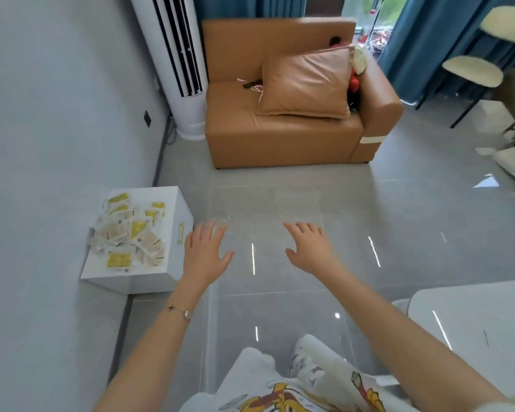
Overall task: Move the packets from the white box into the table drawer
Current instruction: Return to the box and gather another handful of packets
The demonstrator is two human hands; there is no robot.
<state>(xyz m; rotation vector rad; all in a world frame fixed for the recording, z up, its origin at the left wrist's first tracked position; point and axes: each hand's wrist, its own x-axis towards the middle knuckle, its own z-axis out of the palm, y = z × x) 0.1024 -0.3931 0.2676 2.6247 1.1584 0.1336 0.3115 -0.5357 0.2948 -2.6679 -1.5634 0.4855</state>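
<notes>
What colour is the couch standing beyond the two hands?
The leather-look couch is tan orange, seen in the head view.

Both hands, left (204,257) and right (309,248), hover empty and spread beside the packet-filled white box (173,263).

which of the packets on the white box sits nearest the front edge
The solid yellow packet at the near-left corner of the white box. It lies flat, closest to the person, while the other packets, mostly pale or see-through, pile farther back. Both hands hover empty.
</notes>
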